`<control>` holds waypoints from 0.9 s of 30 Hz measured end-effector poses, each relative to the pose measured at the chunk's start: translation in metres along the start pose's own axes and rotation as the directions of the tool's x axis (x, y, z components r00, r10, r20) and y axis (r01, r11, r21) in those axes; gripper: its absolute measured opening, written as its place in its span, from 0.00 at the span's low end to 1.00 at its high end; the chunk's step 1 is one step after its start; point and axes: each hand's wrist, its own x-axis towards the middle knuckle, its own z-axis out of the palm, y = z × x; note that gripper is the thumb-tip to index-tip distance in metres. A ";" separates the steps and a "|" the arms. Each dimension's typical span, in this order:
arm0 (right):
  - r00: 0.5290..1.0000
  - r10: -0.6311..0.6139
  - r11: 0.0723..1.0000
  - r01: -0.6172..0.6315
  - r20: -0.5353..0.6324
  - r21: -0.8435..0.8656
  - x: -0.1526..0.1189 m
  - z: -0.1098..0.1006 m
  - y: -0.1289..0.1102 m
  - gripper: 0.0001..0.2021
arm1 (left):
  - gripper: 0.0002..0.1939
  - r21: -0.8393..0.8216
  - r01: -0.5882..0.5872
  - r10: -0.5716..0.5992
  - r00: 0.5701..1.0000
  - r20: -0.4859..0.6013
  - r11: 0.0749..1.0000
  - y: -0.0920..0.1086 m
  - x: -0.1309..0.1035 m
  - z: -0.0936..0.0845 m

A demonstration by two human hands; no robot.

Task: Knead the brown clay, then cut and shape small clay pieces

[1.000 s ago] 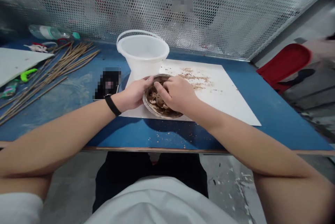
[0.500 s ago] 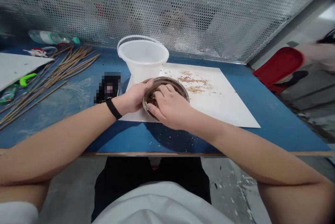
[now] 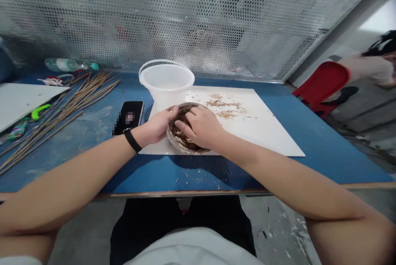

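My left hand point(image 3: 157, 126) is closed on the left rim of a round metal bowl point(image 3: 173, 144), its thumb over the edge. Brown crumbly material point(image 3: 182, 135) lies in the bowl, dark and damp-looking in places. Inside the bowl, my right hand point(image 3: 202, 126) is curled into this material; its thumb shows at the left, while the fingertips are partly hidden. The bowl is tilted above the near edge of a white board point(image 3: 262, 133). Just behind it stands a white plastic bucket point(image 3: 167, 91) with its handle raised.
Brown crumbs point(image 3: 224, 104) are scattered on the board. To the left are a phone point(image 3: 131, 116), a bundle of thin sticks point(image 3: 74, 100), a plastic bottle point(image 3: 69, 65) and another white board point(image 3: 24, 100). A perforated metal screen point(image 3: 173, 21) borders the back; a red chair point(image 3: 324, 83) stands right.
The bowl has tipped more toward me, showing more of the brown material inside. My right hand has shifted slightly within it, and my left hand keeps the rim. The whole view has moved a little.
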 end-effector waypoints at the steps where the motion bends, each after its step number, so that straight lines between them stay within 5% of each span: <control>1: 0.999 -0.031 0.999 0.030 0.042 0.032 -0.002 -0.004 0.001 0.28 | 0.15 -0.004 -0.017 0.017 1.000 -0.002 1.000 0.000 -0.002 0.002; 6: 0.980 -0.162 0.974 0.141 0.113 0.177 -0.004 -0.012 0.009 0.24 | 0.11 -0.027 -0.035 0.034 0.999 -0.038 0.999 0.002 -0.006 0.007; 9: 0.982 -0.186 0.955 0.183 -0.006 0.234 0.001 -0.005 0.015 0.26 | 0.10 -0.041 -0.018 0.016 0.998 -0.054 0.999 0.002 -0.003 0.004; 13: 0.964 0.019 0.910 0.093 -0.265 0.403 0.004 0.006 0.023 0.23 | 0.13 -0.066 0.013 -0.013 1.000 0.012 0.998 0.002 0.001 -0.002; 15: 0.952 0.048 0.901 0.088 -0.301 0.424 0.001 0.008 0.024 0.22 | 0.16 -0.055 0.001 0.002 0.999 0.049 0.998 0.000 0.002 -0.005; 20: 0.957 -0.188 0.937 0.242 -0.219 0.251 -0.016 -0.004 0.018 0.29 | 0.18 -0.029 -0.067 0.070 0.992 0.105 0.997 -0.005 0.004 -0.008; 23: 0.939 -0.317 0.942 0.328 -0.136 0.069 -0.024 -0.013 0.014 0.24 | 0.17 -0.032 -0.050 0.054 0.991 0.122 0.998 -0.006 0.003 -0.008; 27: 0.940 -0.334 0.943 0.334 -0.069 -0.011 -0.027 -0.013 0.016 0.27 | 0.16 -0.038 -0.037 0.040 0.994 0.097 0.999 -0.004 0.002 -0.004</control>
